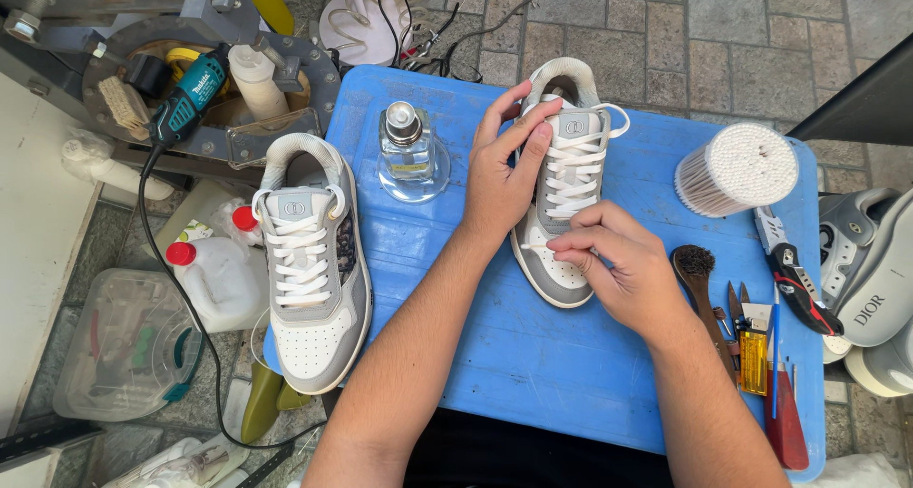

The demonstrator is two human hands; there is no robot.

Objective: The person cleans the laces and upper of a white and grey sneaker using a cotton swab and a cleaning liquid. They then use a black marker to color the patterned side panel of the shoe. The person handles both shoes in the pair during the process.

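A: Forearms come in from the near edge, both over the blue desk (pixel 533 355). Where's the shoe?

B: Grey-and-white sneaker (pixel 571 179) sits mid-desk, long axis near-to-far, toe toward the near side, heel collar far.

A: Left hand (pixel 504 179)?

B: On the sneaker's left flank, fingers curled over the tongue and upper laces, half closed, steadying it.

A: Right hand (pixel 618 264)?

B: At the near end by the toe box, fingers pinched shut on the white lace (pixel 576 169) low down. It's the nearer hand to the toe; the left is nearer the collar.

A: Other stuff?

B: Matching second sneaker (pixel 309 279) at the left edge, same axis, well apart. Glass bottle (pixel 407 146) between them, far side. Cotton swab tub (pixel 737 169) far right, brush (pixel 699 279) just right of the right hand.
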